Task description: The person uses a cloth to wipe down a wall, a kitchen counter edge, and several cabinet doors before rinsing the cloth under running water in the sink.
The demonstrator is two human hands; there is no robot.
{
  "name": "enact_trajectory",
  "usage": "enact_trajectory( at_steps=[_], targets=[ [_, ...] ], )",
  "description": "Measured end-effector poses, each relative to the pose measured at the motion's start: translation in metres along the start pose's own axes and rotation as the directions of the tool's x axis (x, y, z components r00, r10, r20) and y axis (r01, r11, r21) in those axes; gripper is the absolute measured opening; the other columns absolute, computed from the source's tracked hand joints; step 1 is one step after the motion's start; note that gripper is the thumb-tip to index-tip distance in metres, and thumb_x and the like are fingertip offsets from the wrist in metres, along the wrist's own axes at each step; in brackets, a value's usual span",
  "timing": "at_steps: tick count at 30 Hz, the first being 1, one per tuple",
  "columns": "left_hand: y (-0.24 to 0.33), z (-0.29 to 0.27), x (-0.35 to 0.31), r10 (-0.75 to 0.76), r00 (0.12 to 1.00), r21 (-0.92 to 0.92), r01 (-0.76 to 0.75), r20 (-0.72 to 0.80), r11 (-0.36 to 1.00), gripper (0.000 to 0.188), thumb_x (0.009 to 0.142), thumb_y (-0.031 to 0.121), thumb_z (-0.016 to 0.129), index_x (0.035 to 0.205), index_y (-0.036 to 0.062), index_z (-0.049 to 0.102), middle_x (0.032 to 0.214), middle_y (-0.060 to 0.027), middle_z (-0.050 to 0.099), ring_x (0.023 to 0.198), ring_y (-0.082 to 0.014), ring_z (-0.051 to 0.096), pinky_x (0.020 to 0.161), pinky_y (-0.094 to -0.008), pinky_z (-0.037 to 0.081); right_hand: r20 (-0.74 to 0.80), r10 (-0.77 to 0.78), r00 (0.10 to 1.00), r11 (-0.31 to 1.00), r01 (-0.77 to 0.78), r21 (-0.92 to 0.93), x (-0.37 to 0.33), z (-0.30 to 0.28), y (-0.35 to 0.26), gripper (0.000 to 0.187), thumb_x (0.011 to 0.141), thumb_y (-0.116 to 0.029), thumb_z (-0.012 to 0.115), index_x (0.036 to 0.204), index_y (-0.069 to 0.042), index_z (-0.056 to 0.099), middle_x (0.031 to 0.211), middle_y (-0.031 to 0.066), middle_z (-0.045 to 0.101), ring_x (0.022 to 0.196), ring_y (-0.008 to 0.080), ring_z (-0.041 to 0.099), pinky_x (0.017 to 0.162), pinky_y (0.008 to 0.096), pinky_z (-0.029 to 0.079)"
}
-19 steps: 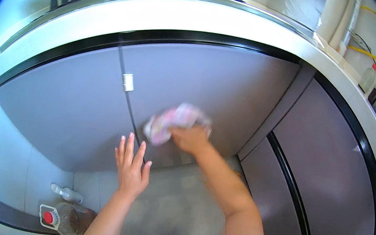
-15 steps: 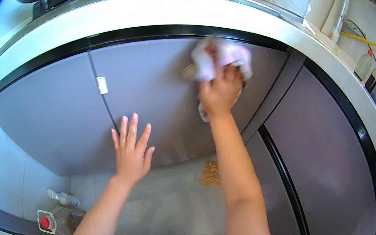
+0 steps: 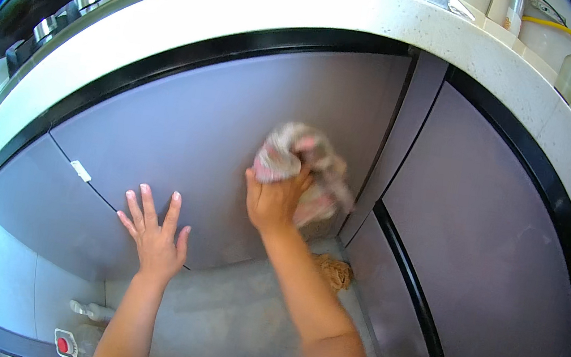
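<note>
Patterned cloth (image 3: 321,160), one: at the grey cabinet door (image 3: 189,136), gripped in the right hand (image 3: 275,200). Hands, two, well apart: right arm (image 3: 315,307) stretched forward; left hand (image 3: 157,247) upright, fingers spread. Brown rag (image 3: 334,273), one: floor (image 3: 220,330). Red-capped bottles (image 3: 570,76), two: table (image 3: 388,18).

The wide, flat, grey-purple cabinet door (image 3: 211,139) is looked down on from a person's head, above and in front of it, from near by. The door's straight edges are bent by the round, wide lens.
</note>
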State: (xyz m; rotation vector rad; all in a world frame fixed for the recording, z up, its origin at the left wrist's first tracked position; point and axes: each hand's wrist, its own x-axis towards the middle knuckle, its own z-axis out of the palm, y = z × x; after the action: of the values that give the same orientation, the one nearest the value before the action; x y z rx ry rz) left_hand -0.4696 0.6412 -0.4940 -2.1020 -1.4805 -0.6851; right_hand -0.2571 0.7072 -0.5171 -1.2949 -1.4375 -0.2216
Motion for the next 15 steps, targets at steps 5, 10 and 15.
enact_trajectory(
  at_steps=[5,10,15],
  targets=[
    [0.006,0.005,0.002,0.009,1.000,-0.005,-0.009,-0.026,1.000,0.070,0.080,0.020,0.067,0.143,0.0218,0.038,0.154,-0.0241,0.006,0.141,-0.0490,0.002,0.105,-0.0674,0.001,0.138,-0.030,0.990,0.995,0.043,-0.087,-0.056,0.007,0.042,0.054,0.089,-0.034,0.053,0.135,-0.006,0.044,0.142,0.0259,0.033,0.128,0.0544,0.026,0.098,0.0650,0.024],
    [0.005,0.002,0.008,0.051,0.998,-0.011,-0.051,-0.026,0.999,0.070,0.080,0.020,0.067,0.143,0.0218,0.038,0.154,-0.0238,0.007,0.141,-0.0483,0.003,0.105,-0.0678,0.001,0.411,0.196,0.890,0.980,-0.166,-0.108,-0.126,0.020,0.075,0.064,0.086,-0.033,0.057,0.140,-0.008,0.036,0.142,0.0267,0.031,0.130,0.0497,0.025,0.105,0.0604,0.020],
    [-0.014,0.004,-0.005,0.023,0.999,-0.038,-0.024,-0.032,0.999,0.070,0.079,0.020,0.068,0.143,0.0184,0.038,0.155,-0.0228,0.007,0.141,-0.0472,0.002,0.106,-0.0673,0.000,0.063,-0.045,0.997,0.998,0.047,-0.030,0.008,0.010,0.007,0.078,0.077,-0.047,0.064,0.141,-0.011,0.037,0.139,0.0285,0.032,0.125,0.0501,0.032,0.104,0.0600,0.024]
  ],
)
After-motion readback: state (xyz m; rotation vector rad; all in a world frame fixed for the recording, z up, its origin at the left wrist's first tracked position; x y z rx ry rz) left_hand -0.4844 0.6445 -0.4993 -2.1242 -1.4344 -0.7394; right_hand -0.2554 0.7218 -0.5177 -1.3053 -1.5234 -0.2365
